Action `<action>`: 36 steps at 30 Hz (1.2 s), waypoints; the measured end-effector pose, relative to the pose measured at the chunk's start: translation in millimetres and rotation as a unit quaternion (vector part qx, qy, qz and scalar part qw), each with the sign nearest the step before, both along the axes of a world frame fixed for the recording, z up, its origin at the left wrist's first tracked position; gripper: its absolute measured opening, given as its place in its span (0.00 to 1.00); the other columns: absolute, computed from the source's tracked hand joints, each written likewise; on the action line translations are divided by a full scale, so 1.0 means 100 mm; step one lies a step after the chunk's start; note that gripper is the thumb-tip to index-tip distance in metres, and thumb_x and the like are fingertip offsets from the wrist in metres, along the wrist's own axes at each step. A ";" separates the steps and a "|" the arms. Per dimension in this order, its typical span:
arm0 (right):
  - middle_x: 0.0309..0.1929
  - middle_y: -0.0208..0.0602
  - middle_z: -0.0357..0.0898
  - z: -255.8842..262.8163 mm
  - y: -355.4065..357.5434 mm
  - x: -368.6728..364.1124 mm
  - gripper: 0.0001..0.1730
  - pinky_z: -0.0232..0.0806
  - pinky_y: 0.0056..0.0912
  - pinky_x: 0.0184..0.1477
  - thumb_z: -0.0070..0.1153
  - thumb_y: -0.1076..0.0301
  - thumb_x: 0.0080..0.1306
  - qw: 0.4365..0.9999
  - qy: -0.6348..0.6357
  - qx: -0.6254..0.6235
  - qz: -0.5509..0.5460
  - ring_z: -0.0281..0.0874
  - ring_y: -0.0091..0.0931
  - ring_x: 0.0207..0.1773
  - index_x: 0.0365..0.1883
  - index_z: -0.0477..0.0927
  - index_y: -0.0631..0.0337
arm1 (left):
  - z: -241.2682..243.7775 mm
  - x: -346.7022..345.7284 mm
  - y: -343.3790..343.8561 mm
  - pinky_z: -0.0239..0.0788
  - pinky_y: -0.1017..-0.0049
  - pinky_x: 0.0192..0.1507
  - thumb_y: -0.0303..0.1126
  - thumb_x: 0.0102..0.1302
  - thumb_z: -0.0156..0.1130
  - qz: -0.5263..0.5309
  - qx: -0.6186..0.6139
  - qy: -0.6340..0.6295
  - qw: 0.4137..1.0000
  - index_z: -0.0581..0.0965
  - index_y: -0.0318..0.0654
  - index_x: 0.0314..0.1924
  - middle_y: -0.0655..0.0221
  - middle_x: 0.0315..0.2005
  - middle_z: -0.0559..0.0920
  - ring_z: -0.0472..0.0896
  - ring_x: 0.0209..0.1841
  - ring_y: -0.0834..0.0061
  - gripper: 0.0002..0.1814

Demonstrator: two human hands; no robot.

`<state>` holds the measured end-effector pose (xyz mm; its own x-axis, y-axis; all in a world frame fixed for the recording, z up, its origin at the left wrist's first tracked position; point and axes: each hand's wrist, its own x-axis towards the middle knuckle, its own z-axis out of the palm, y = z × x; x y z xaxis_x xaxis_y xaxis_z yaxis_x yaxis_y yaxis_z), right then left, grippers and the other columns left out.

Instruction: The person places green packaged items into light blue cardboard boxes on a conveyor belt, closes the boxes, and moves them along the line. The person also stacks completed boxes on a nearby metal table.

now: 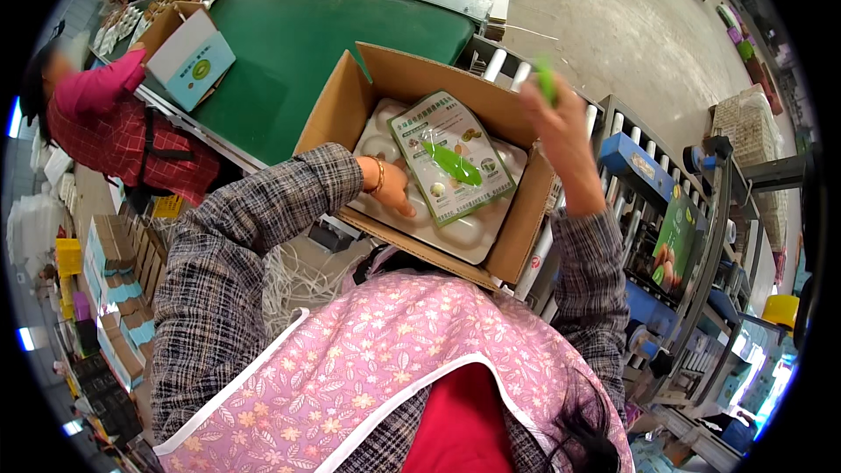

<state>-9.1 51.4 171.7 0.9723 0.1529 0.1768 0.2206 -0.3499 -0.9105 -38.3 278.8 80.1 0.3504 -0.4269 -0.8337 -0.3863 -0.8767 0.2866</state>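
My left hand point(389, 189) reaches into an open cardboard box point(335, 102). It rests on a pale moulded tray point(470, 236) with its fingers apart, beside a printed leaflet point(427, 121). On the leaflet lies a green leaf-shaped plastic piece point(452, 164), seemingly in a clear wrapper. My right hand point(560, 128) is raised over the box's right wall, blurred by motion. Between its fingers is a small bright green object point(545, 81), too blurred to identify exactly. What lies under the tray is hidden.
A green conveyor belt point(282, 33) runs behind the box. Metal rollers point(634, 223) and a blue-fitted machine point(634, 161) stand at right. At left, a co-worker point(131, 138) handles a kiwi-printed carton point(192, 66). Flattened cartons point(121, 302) are stacked lower left.
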 end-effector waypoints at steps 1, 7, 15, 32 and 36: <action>0.17 0.24 0.64 -0.01 -0.13 -0.06 0.18 0.59 0.19 0.23 0.50 0.56 0.58 0.997 -0.043 0.007 -0.066 0.63 0.16 0.21 0.25 0.69 0.64 | 0.00 -0.02 0.01 0.52 0.68 0.54 0.58 0.50 0.50 0.009 -0.002 0.019 1.000 0.73 0.31 0.43 0.52 0.45 0.71 0.66 0.52 0.59 0.35; 0.23 0.41 0.71 -0.82 0.13 -0.69 0.05 0.62 0.33 0.29 0.46 0.72 0.56 0.979 -0.078 -0.115 -0.146 0.69 0.33 0.25 0.28 0.70 0.65 | 0.02 0.01 -0.06 0.50 0.67 0.56 0.57 0.50 0.50 0.008 -0.021 0.008 1.000 0.71 0.27 0.44 0.47 0.45 0.70 0.64 0.53 0.56 0.36; 0.29 0.44 0.66 -1.34 0.29 -0.59 0.11 0.61 0.38 0.32 0.47 0.77 0.44 0.931 -0.147 -0.330 0.049 0.65 0.39 0.34 0.29 0.65 0.65 | 1.00 -0.14 0.55 0.59 0.69 0.49 0.45 0.54 0.55 0.230 -0.144 -0.526 0.806 0.71 0.32 0.43 0.56 0.42 0.72 0.68 0.47 0.59 0.24; 0.38 0.43 0.69 -0.12 0.34 0.11 0.19 0.59 0.37 0.42 0.44 0.79 0.48 0.906 -0.332 -0.259 -0.044 0.67 0.37 0.42 0.40 0.71 0.62 | -0.35 -0.05 0.21 0.45 0.58 0.57 0.51 0.47 0.57 0.165 -0.250 -0.550 0.780 0.62 0.29 0.49 0.53 0.50 0.63 0.60 0.54 0.57 0.37; 0.28 0.42 0.70 -0.50 0.46 -0.11 0.24 0.58 0.38 0.40 0.44 0.76 0.44 0.884 -0.235 -0.401 -0.051 0.67 0.35 0.35 0.44 0.66 0.68 | -0.50 -0.04 0.27 0.31 0.58 0.61 0.52 0.60 0.41 0.332 -0.265 -0.680 0.597 0.50 0.23 0.57 0.48 0.58 0.50 0.44 0.62 0.55 0.39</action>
